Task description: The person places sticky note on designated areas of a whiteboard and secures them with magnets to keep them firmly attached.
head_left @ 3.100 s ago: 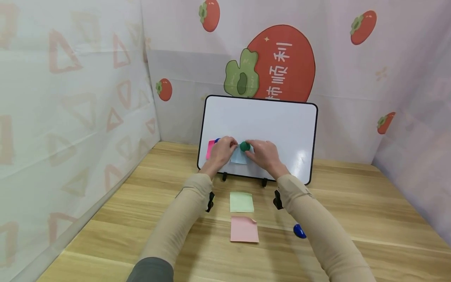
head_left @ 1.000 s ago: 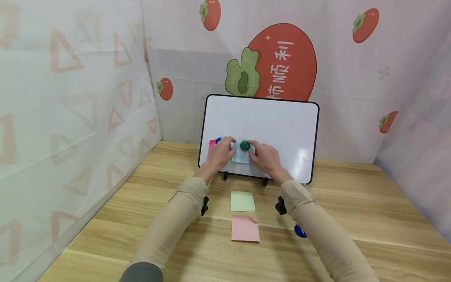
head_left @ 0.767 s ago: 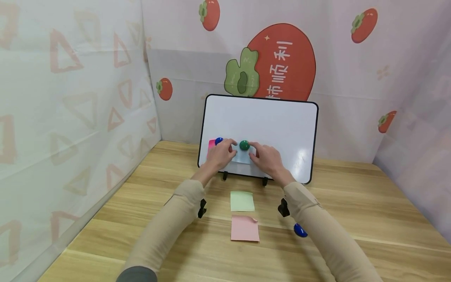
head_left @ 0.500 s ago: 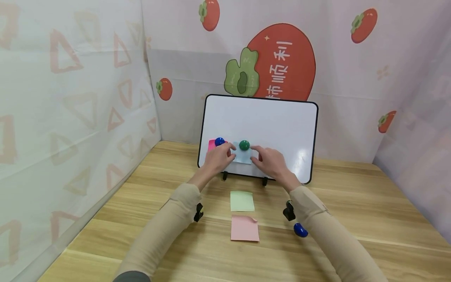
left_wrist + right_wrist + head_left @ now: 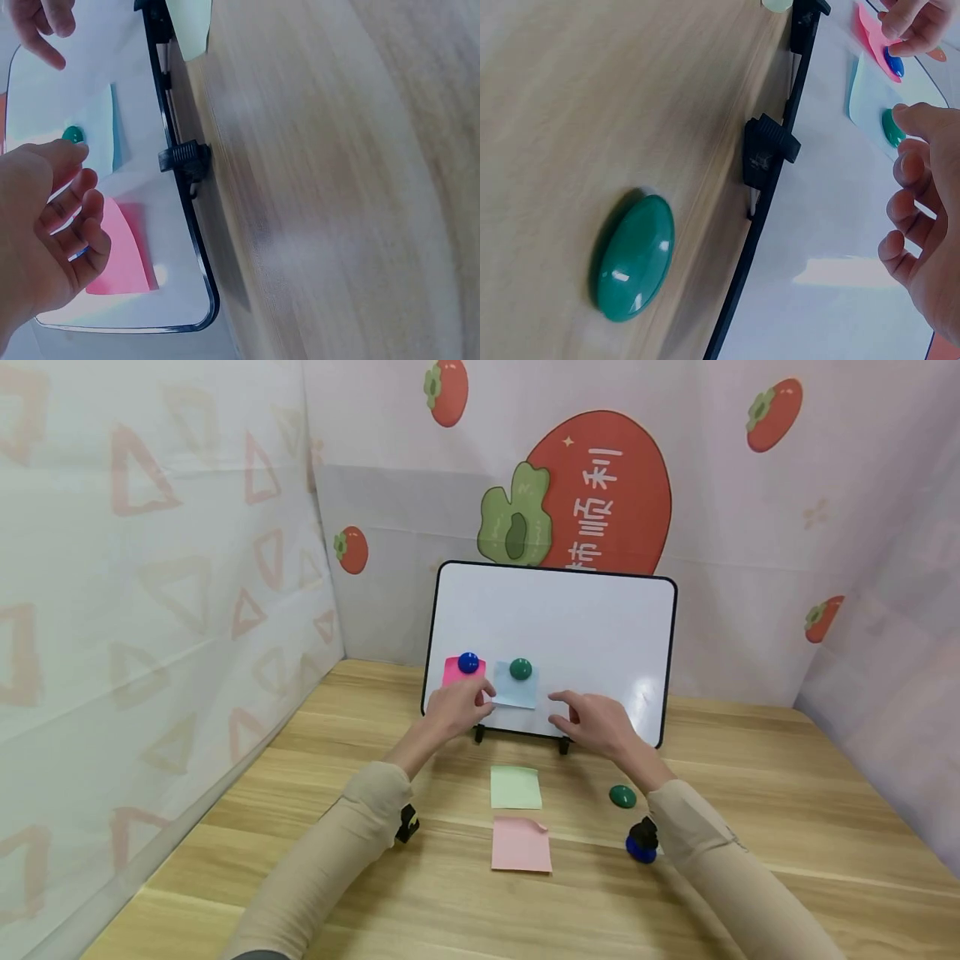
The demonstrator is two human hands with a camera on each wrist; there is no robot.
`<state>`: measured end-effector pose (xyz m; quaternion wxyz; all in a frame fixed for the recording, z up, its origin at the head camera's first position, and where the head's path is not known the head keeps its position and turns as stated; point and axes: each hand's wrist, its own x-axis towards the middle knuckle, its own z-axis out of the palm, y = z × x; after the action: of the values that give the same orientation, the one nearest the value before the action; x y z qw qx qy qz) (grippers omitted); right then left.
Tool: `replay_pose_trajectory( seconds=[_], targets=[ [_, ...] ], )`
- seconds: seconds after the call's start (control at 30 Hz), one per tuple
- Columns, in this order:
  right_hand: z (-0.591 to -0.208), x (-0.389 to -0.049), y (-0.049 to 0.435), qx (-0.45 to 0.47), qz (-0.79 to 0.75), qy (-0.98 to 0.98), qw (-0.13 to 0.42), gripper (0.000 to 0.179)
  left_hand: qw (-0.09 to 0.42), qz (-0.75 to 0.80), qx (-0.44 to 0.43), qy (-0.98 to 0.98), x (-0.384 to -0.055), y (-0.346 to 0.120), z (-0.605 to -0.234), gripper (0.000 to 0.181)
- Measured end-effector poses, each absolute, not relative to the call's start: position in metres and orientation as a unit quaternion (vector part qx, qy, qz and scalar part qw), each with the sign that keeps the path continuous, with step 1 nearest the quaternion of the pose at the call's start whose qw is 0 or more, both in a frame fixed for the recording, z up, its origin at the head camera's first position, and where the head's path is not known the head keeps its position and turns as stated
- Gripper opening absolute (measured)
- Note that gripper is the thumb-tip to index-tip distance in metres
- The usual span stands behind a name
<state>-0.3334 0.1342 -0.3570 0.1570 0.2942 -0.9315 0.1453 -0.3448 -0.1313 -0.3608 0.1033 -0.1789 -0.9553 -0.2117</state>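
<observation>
On the whiteboard [image 5: 585, 627], a light blue sticky note [image 5: 516, 693] hangs under a green round magnet [image 5: 521, 669]. To its left is a hot pink sticky note [image 5: 453, 670] under a blue magnet [image 5: 468, 662]. My left hand [image 5: 456, 705] hovers before the pink note's lower part, fingers loosely bent and holding nothing. My right hand [image 5: 596, 720] is apart from the blue note, to its right, with relaxed fingers around nothing. In the right wrist view the hand [image 5: 45, 22] of the other side does not appear to grip; my right fingers [image 5: 915, 169] hang loosely curled.
A pale green sticky note [image 5: 515, 787] and a light pink one [image 5: 521, 845] lie on the wooden table [image 5: 450, 910]. To their right rest a second green magnet [image 5: 622, 796] and another blue magnet [image 5: 641, 850]. Black clips [image 5: 479, 735] support the board's lower edge.
Both hands have drawn back from the light blue note and its green magnet, moving apart and down. The right hand has let go of that magnet, which stays on the board.
</observation>
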Motion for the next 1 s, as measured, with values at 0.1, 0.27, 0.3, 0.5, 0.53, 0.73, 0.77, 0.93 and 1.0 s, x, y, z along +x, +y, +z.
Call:
replay_pose_trajectory(
  seconds=[0.1,0.27,0.3,0.5,0.53,0.73,0.77,0.93,1.0],
  targets=[
    [-0.359,-0.329,0.137,0.293,0.145,-0.933,0.151,0.039,0.089,-0.198,-0.187,-0.958,-0.341,-0.131,-0.361,0.023],
    [-0.363,-0.321,0.14,0.295,0.139,-0.936,0.135,0.04,0.083,-0.201,-0.202,-0.955,-0.335,-0.13,-0.364,0.021],
    [-0.364,-0.319,0.141,0.297,0.137,-0.936,0.133,0.04,0.078,-0.206,-0.206,-0.953,-0.333,-0.129,-0.365,0.021],
    [-0.368,-0.309,0.144,0.312,0.133,-0.931,0.132,0.04,0.046,-0.235,-0.213,-0.947,-0.318,-0.129,-0.368,0.021],
    [-0.369,-0.308,0.146,0.314,0.132,-0.931,0.129,0.04,0.041,-0.238,-0.214,-0.947,-0.316,-0.128,-0.368,0.02],
    [-0.372,-0.297,0.148,0.319,0.127,-0.932,0.116,0.04,0.016,-0.257,-0.219,-0.941,-0.304,-0.127,-0.37,0.015],
    [-0.372,-0.295,0.148,0.319,0.127,-0.932,0.116,0.04,0.012,-0.26,-0.222,-0.94,-0.302,-0.127,-0.37,0.016],
    [-0.372,-0.285,0.151,0.328,0.121,-0.928,0.128,0.038,-0.011,-0.264,-0.227,-0.937,-0.294,-0.129,-0.373,0.018],
    [-0.373,-0.282,0.153,0.333,0.115,-0.927,0.129,0.039,-0.027,-0.262,-0.225,-0.938,-0.291,-0.129,-0.374,0.017]
  ],
)
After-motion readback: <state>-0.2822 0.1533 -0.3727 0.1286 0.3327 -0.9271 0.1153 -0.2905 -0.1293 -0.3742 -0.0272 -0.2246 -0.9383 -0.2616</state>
